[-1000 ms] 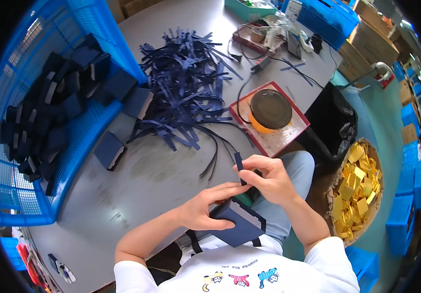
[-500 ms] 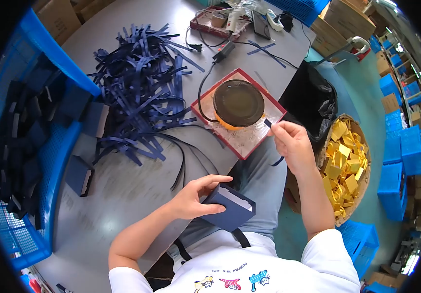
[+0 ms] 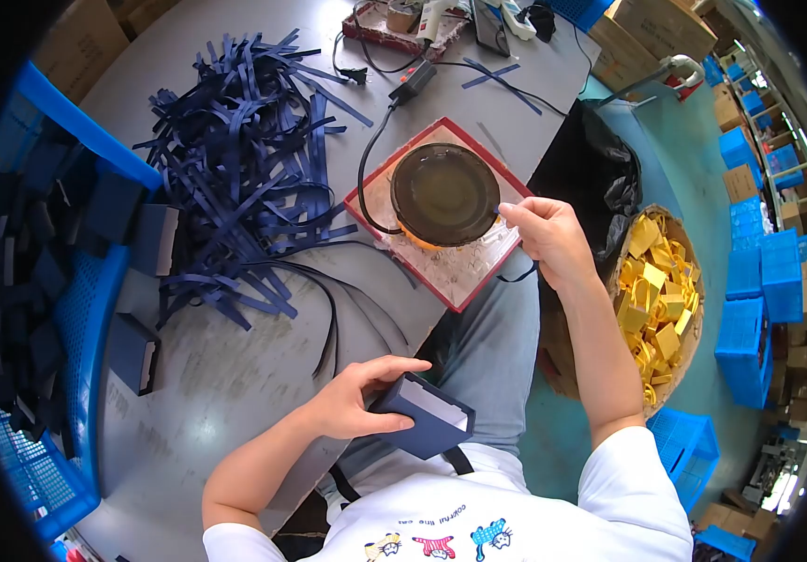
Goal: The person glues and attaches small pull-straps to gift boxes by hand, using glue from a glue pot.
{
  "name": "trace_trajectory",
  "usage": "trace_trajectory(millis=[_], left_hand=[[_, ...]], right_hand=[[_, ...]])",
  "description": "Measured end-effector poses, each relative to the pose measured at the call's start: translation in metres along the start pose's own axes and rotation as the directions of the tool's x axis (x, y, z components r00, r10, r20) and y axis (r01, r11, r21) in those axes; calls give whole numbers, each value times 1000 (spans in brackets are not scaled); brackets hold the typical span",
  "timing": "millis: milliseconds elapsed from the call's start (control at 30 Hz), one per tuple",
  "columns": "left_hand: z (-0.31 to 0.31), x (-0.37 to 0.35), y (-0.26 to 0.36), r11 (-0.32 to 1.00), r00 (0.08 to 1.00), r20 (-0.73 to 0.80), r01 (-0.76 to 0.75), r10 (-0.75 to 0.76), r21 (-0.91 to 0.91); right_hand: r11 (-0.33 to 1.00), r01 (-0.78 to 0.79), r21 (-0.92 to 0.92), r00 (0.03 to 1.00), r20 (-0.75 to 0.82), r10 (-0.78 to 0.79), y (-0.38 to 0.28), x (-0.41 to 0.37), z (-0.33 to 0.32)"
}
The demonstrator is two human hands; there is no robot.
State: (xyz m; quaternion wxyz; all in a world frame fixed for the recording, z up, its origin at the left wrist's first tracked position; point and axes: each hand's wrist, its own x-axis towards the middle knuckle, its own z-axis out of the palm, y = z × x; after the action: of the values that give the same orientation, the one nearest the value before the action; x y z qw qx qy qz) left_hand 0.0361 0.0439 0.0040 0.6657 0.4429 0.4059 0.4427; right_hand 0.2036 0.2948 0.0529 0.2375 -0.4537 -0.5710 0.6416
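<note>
My left hand (image 3: 352, 401) is closed around a small navy box (image 3: 429, 429), holding it tilted above my lap with its pale inner side showing. In my right hand (image 3: 555, 242), the thumb and finger pinch a navy ribbon (image 3: 518, 276), whose loose end curls below the hand. The pinching fingertips are at the right rim of a round dark pot (image 3: 445, 195) with a brownish surface and an orange side. Under the pot is a red-edged square tray (image 3: 459, 298), spotted with residue. Whether the ribbon's tip touches the pot's contents is hidden by the fingers.
A heap of navy ribbons (image 3: 244, 169) lies left of the pot. A blue basket (image 3: 94, 375) at the left holds several navy boxes. A power cord (image 3: 364, 178) runs to the pot. Right of the table are a black bag (image 3: 600, 159) and a carton of yellow pieces (image 3: 656, 290).
My right hand has moved up and left, bringing the ribbon's end from beside the pot to its rim. The left hand still holds the box. The whole view has shifted slightly.
</note>
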Motion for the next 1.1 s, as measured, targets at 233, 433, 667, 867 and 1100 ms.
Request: trace_trajectory(millis=[233, 433, 667, 867, 1100], left_hand=[[0, 0, 2, 1000, 1000, -1, -18, 18, 18], [1, 0, -1, 1000, 1000, -4, -8, 8, -25], [3, -5, -3, 994, 997, -69, 11, -18, -105], [2, -5, -4, 996, 999, -39, 3, -6, -95], [2, -5, -4, 997, 999, -43, 1, -4, -79]], right_hand=[[999, 6, -42, 1000, 2, -5, 3, 6, 3], [998, 25, -63, 1000, 5, -24, 5, 7, 3], [994, 26, -105, 999, -25, -28, 5, 1, -2], [996, 26, 83, 999, -41, -23, 2, -4, -2], [999, 31, 6, 999, 11, -31, 7, -4, 8]])
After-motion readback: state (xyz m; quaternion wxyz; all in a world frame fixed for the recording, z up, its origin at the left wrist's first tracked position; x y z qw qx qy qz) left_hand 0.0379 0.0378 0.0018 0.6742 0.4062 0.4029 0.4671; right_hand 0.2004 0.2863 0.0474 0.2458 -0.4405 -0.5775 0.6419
